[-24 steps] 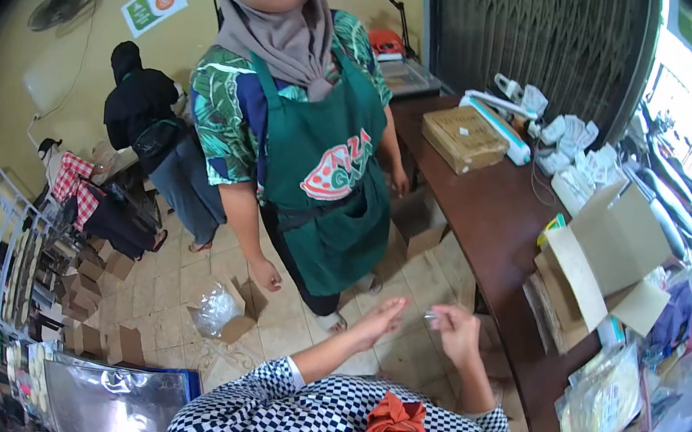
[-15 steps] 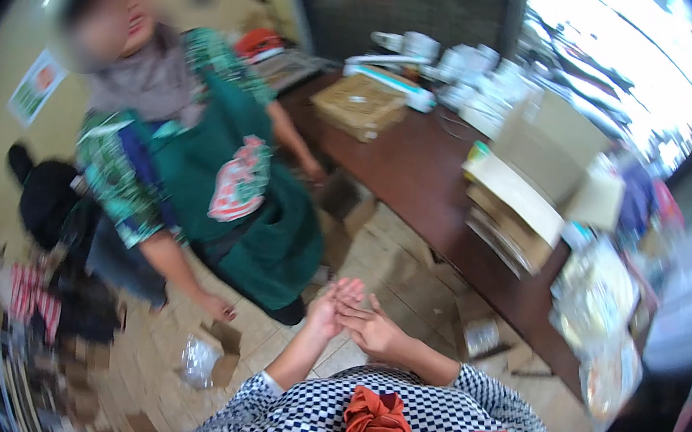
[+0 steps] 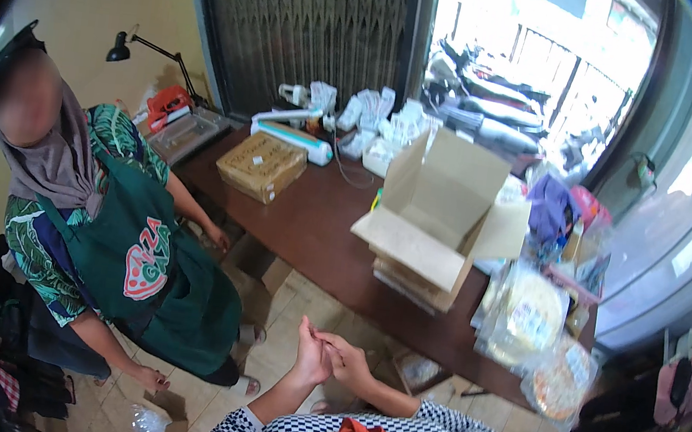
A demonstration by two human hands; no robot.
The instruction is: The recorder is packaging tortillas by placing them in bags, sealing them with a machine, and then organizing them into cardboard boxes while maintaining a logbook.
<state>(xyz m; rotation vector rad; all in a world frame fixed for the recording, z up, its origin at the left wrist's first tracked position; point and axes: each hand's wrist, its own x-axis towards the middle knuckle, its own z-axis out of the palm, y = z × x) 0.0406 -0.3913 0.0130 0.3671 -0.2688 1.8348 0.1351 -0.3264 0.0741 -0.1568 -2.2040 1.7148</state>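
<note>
In front of my body my two bare hands meet, at the floor side of the brown table (image 3: 300, 245). My left hand (image 3: 311, 361) is raised with its fingers stretched up and its palm turned toward the other hand. The fingers of my right hand (image 3: 350, 367) rest against that palm, partly hidden by it. I see no object in either hand. Nearest on the table is an open cardboard box (image 3: 419, 246) with its flaps spread.
At left stands a person in a green apron (image 3: 137, 252). The table bears a taped carton (image 3: 261, 165), a white and teal sealer (image 3: 295, 135), white packs (image 3: 371, 112) and bagged flat rounds (image 3: 527, 313). A small box with clear plastic (image 3: 151, 426) sits on the floor.
My view has swung right and up, so the table and box appear further left. My left palm has turned more sideways, and the hands remain together. The co-worker still stands at left.
</note>
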